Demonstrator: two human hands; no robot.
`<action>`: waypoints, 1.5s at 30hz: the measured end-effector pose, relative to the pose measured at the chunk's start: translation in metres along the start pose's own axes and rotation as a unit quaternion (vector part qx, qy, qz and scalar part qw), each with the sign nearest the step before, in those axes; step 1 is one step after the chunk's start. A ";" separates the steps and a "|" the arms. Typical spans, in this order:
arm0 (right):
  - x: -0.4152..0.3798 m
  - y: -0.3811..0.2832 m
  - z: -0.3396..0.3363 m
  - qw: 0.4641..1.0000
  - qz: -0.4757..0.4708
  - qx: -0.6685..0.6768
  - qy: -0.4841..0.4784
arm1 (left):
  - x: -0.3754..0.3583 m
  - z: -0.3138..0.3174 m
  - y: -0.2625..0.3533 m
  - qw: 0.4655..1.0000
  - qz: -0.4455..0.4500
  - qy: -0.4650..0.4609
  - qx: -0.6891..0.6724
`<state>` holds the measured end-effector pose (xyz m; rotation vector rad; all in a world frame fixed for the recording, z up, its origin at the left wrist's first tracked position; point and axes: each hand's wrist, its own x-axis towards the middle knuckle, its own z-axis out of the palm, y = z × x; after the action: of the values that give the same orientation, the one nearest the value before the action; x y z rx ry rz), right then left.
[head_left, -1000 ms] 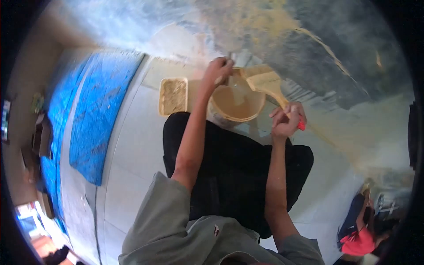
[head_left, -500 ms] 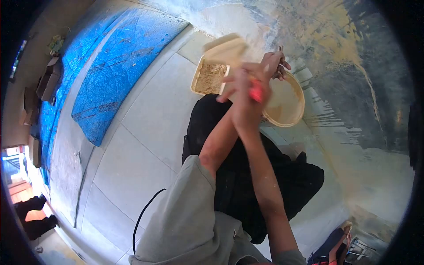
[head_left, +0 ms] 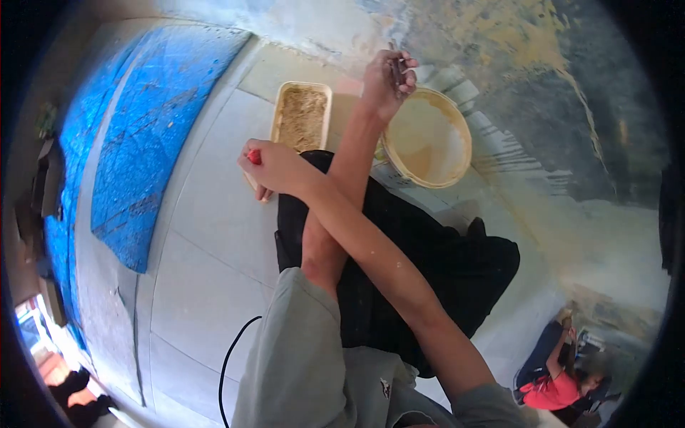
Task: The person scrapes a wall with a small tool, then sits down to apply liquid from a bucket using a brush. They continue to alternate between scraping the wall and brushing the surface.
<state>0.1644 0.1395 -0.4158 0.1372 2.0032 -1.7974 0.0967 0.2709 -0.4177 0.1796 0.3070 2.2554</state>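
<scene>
My right forearm crosses over my left one. My right hand (head_left: 275, 167) is closed around a red-handled tool (head_left: 254, 156), low beside my knee and just below the tray; most of the tool is hidden behind the hand. Further forward, my left hand (head_left: 389, 82) is closed, fingers curled around a thin, dark tool (head_left: 392, 47) whose end sticks up past the knuckles. It overlaps the upper left rim of the round bucket (head_left: 467, 135), which holds a pale, creamy mix. A rectangular cream tray (head_left: 330, 114) with crumbly tan material lies left of the bucket.
A stained wall (head_left: 592, 128) rises at the right, close to the bucket. Blue sheeting (head_left: 157, 143) covers part of the pale tiled floor (head_left: 207, 264) at left. A person in red (head_left: 553, 389) sits at lower right; someone's dark legs (head_left: 78, 399) show at lower left.
My right hand has swung left and down with the red-handled tool, away from the tray and bucket. My left hand has shifted up and left in view, as the whole view shifts.
</scene>
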 end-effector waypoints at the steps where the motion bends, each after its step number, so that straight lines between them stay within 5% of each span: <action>1: -0.001 0.001 0.001 0.999 -0.013 -0.027 0.035 | 0.000 -0.002 0.000 1.000 -0.009 -0.005 -0.004; 2: -0.001 0.003 0.002 0.999 -0.010 -0.028 0.045 | 0.001 -0.003 0.002 1.000 -0.003 0.001 -0.014; 4: -0.006 0.003 0.003 0.906 -0.160 -0.320 0.226 | 0.005 -0.009 -0.003 1.000 -0.001 0.007 -0.025; 6: -0.008 0.003 -0.001 0.908 -0.131 -0.313 0.245 | 0.007 -0.010 -0.003 1.000 0.006 0.019 -0.022; 11: -0.014 0.012 -0.003 0.793 -0.134 -0.470 0.363 | 0.004 -0.001 -0.006 0.995 0.032 0.044 0.084; 14: -0.032 0.006 -0.005 0.720 -0.189 -0.509 0.431 | 0.007 -0.003 -0.016 0.977 0.061 0.050 0.198; 15: -0.046 -0.005 -0.010 0.739 -0.213 -0.467 0.436 | 0.001 0.001 -0.022 0.962 0.094 0.059 0.249; 16: -0.062 -0.018 -0.019 0.751 -0.236 -0.429 0.443 | 0.000 0.013 -0.017 0.946 0.028 0.102 0.306; 17: -0.079 -0.028 -0.034 0.724 -0.220 -0.448 0.477 | 0.004 0.001 -0.021 0.959 0.043 0.049 0.275; 18: -0.101 -0.038 -0.049 0.717 -0.252 -0.428 0.490 | 0.007 0.013 -0.023 0.972 -0.005 0.128 0.199; 20: -0.136 -0.041 -0.081 0.693 -0.285 -0.420 0.512 | 0.021 -0.005 -0.019 0.976 -0.078 -0.012 0.204; 22: -0.158 -0.022 -0.119 0.672 -0.242 -0.417 0.562 | 0.008 0.002 -0.028 0.908 0.022 -0.059 0.415; 27: -0.196 0.094 -0.195 0.698 -0.237 -0.295 0.608 | -0.013 0.046 -0.083 0.870 -0.031 -0.063 0.488; 29: -0.187 0.101 -0.198 0.711 -0.270 0.135 0.635 | -0.016 0.041 -0.099 0.855 -0.019 -0.074 0.513; 32: -0.184 0.083 -0.201 0.745 -0.289 0.251 0.546 | -0.019 0.044 -0.110 0.860 -0.007 -0.124 0.495; 38: -0.178 0.098 -0.207 0.769 -0.257 0.007 0.585 | -0.018 0.044 -0.090 0.865 0.008 -0.060 0.498; 45: -0.182 0.105 -0.220 0.797 -0.264 0.100 0.533 | -0.015 0.045 -0.088 0.871 0.008 -0.064 0.487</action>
<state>0.3093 0.4065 -0.4298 0.9260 2.7486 -2.6611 0.1811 0.3216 -0.3997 0.8476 1.3527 1.8886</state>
